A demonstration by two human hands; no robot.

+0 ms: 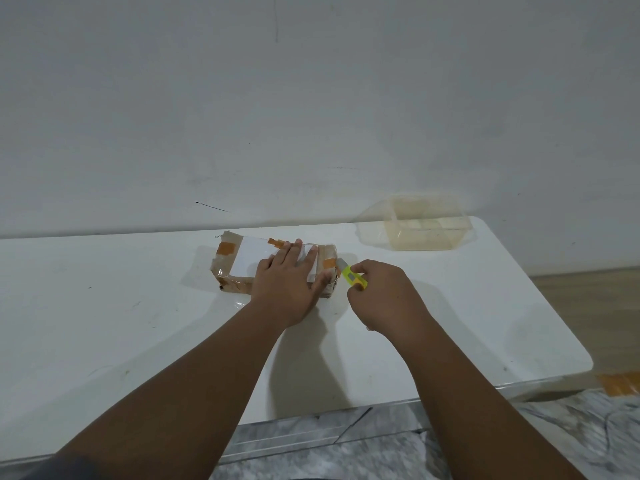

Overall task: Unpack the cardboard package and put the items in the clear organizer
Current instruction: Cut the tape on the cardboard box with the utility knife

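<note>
The brown taped cardboard package [242,262] lies near the far edge of the white table [104,306], pinned by the left grip [285,285], which is spread flat to steady it. The right grip [381,294] pinches a yellow cutter [353,277] at the package's right end, likely to slit the tape. The clear plastic organizer [415,241] sits at the far right corner.

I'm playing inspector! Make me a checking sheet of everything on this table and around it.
Surface: white table, a few scuffs.
Job's things: taped cardboard package, not yet opened; clear organizer at the far right, looks empty.
Clutter: orange tape strip on the floor.
Grippers: left hand presses flat on the package; right hand grips a yellow cutter at the package's right end.
Cables: nothing seen.
Surroundings: white wall, marbled floor.
</note>
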